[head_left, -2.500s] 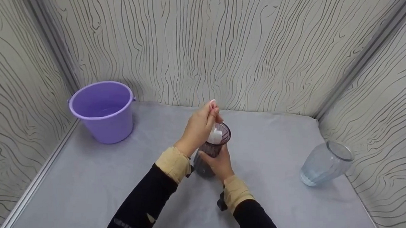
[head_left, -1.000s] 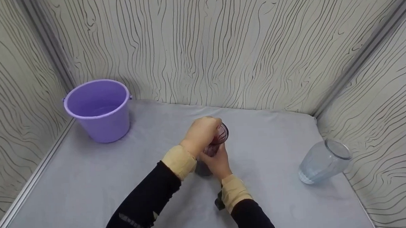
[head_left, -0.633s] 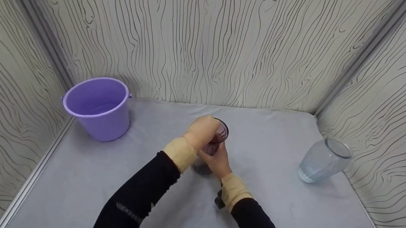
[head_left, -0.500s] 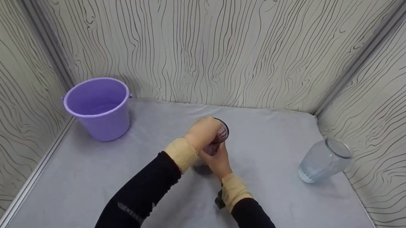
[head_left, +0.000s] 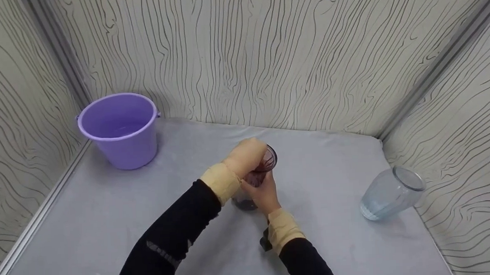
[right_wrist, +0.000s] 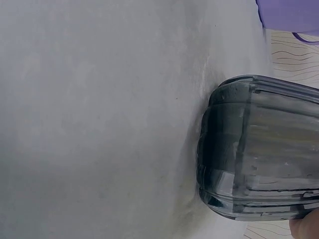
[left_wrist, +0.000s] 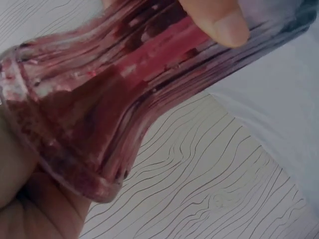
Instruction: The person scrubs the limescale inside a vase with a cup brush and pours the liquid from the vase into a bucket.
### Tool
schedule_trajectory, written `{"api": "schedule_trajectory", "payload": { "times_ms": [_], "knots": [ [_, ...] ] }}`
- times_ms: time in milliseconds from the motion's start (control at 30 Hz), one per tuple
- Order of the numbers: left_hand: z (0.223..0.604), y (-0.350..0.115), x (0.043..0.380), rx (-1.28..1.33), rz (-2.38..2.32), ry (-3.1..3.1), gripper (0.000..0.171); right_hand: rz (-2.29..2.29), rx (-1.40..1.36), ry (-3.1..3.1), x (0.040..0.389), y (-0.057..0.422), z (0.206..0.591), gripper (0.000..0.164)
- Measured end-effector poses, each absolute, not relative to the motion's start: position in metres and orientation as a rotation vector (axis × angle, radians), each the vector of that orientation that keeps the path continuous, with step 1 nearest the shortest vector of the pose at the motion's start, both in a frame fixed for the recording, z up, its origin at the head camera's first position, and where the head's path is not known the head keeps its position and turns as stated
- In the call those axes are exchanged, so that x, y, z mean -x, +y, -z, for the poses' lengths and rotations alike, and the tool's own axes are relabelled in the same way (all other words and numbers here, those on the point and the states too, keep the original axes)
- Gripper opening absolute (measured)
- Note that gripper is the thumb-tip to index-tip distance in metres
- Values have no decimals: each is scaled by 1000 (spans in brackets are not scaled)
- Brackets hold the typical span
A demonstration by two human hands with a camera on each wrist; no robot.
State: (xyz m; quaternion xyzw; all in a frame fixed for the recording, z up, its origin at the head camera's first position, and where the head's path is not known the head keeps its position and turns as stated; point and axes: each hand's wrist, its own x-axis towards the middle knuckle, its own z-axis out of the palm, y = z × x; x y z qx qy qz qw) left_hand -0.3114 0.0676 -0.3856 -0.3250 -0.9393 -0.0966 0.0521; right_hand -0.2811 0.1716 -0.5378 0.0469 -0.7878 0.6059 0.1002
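A ribbed glass vase (head_left: 255, 179), plum at the mouth and smoky grey at the base, stands on the table between my hands. My right hand (head_left: 264, 194) grips it just below the flared neck. The right thumb (left_wrist: 219, 25) shows across the glass in the left wrist view. My left hand (head_left: 248, 154) is over and partly inside the mouth, holding a pink-handled brush (left_wrist: 159, 55), whose pink length shows through the glass. The brush's white head is hidden. In the right wrist view the vase's thick base (right_wrist: 224, 149) is at the tabletop.
A purple bucket (head_left: 136, 150) stands at the back left, near the wall. A pale blue clear glass vase (head_left: 388, 195) is at the right. Grey cloth (head_left: 323, 233) covers the table, and wood-patterned panels (head_left: 241, 63) surround it.
Since the oldest frame, my left hand has gone down to the vase mouth, and the brush's white head has disappeared inside. Lately it shifts only slightly. My right hand keeps its grip.
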Motion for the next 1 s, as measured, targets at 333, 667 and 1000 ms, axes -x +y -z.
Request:
{"api": "schedule_trajectory", "payload": {
  "times_ms": [333, 667, 1000],
  "knots": [
    [384, 61, 309, 1114, 625, -2869, 33, -1854, -147, -2323, 281, 172, 536, 79],
    [389, 62, 310, 1091, 412, -2780, 22, -1759, -130, -2353, 281, 171, 536, 87],
    [388, 67, 307, 1022, 255, -2774, 14, -1698, -152, -2378, 281, 172, 536, 82]
  ]
}}
